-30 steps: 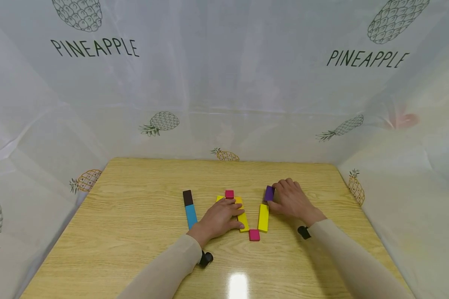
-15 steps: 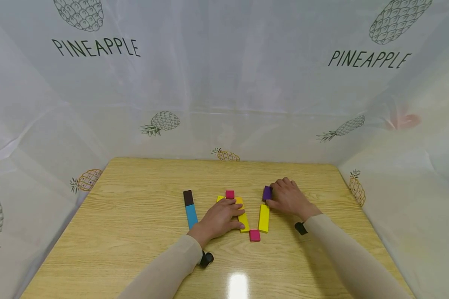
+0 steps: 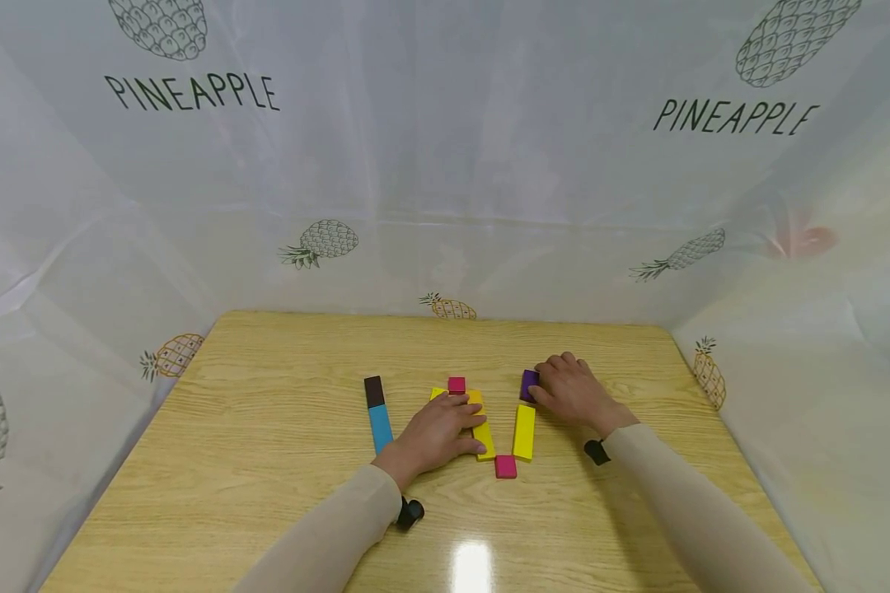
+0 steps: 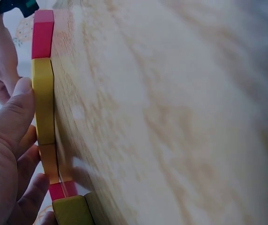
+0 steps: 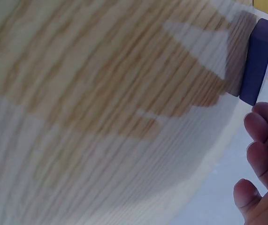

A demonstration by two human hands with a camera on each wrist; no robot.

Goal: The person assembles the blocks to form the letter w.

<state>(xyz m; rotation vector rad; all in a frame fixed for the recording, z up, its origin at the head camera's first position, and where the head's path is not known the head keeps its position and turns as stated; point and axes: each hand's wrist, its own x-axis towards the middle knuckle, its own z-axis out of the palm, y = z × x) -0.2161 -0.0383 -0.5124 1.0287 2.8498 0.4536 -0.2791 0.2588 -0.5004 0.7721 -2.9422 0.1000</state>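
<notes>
White plastic sheets with pineapple pictures hang all around a wooden table (image 3: 267, 461). Near the middle of the table the left hand (image 3: 433, 432) lies flat with straight fingers on a long yellow block (image 3: 482, 432), holding it down. A small pink block (image 3: 456, 385) sits at the far end of that one, and another pink block (image 3: 505, 466) lies at the near end, toward the front edge. The right hand (image 3: 574, 394) has its fingers bent around a purple block (image 3: 529, 385), just past the far end of a second yellow block (image 3: 523, 431). I think the purple block is being lined up with that yellow one. To do it well, slide it slowly and straight until the ends meet, and keep the left hand pressing so nothing else gets bumped. A brown and blue bar (image 3: 376, 414) lies off toward the left edge.
</notes>
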